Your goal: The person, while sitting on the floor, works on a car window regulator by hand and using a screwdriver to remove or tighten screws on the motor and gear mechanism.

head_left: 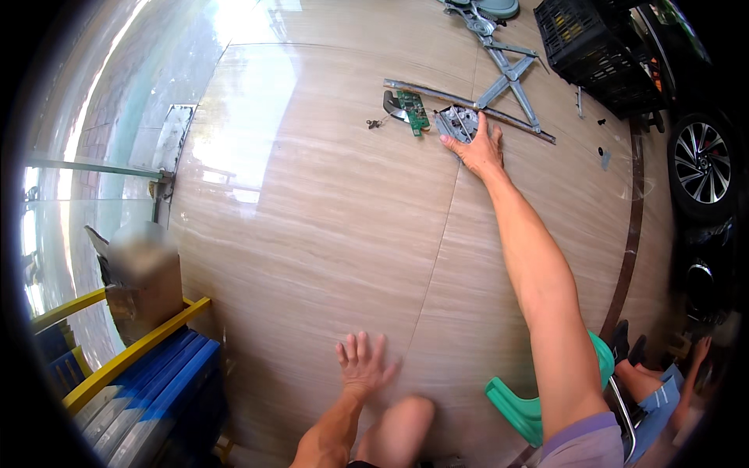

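Out at the end of my stretched arm, my right hand [482,150] is closed over a small grey housing [455,123] with parts showing inside, lying on the tiled floor. Thumb and fingers sit on its near and right sides and hide part of it. Just left of it lie a green circuit board [414,113] and a black curved piece [392,103], with a few small screws [373,123] beside them. Beyond the housing is a metal scissor-type window regulator [509,76] with its long rail. My left hand [362,368] is open, fingers spread, near my knee, holding nothing.
A black plastic crate [589,51] stands far right, near a dark car's wheel [701,157]. A green stool [521,412] is by my right arm, with another person's legs [636,382] beyond. Left are a yellow rack [136,352], blue panels [175,374] and a cardboard box [148,292].
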Tool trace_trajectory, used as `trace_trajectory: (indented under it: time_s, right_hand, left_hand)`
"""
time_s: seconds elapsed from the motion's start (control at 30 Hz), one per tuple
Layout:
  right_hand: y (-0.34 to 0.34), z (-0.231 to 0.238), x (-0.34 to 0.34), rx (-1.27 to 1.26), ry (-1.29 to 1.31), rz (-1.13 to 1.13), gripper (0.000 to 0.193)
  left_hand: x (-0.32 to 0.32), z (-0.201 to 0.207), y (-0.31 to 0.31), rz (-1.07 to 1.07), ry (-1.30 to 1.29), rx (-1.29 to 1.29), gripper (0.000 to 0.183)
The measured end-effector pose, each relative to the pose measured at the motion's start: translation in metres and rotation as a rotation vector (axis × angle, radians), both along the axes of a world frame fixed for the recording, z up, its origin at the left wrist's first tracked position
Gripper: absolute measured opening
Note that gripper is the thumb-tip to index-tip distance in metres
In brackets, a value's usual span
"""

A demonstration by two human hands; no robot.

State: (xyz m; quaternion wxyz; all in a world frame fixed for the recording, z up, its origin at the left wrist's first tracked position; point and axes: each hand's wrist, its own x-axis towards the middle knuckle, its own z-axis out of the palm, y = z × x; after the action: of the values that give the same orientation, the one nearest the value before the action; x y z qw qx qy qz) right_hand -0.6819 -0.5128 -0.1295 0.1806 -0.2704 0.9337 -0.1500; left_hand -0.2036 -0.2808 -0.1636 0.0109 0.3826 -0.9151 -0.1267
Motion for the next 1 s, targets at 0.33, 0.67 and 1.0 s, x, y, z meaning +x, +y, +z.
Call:
trace_trajectory:
  time_s: [0.33, 0.67, 1.0]
  right_hand:
    - [0.008, 0.007, 0.013, -0.074, -0.072, -0.059, 0.127]
    - [0.07, 0.018, 0.045, -0.097, -0.106, -0.079, 0.105]
    - [0.239, 0.016, 0.166, -0.417, -0.514, -0.451, 0.096]
  left_hand:
    - [0.007, -0.001, -0.002, -0.014, 0.006, 0.04, 0.079]
    - [0.006, 0.003, -0.003, -0.007, 0.018, -0.015, 0.079]
    - [0.013, -0.001, -0.005, -0.016, 0.023, -0.004, 0.081]
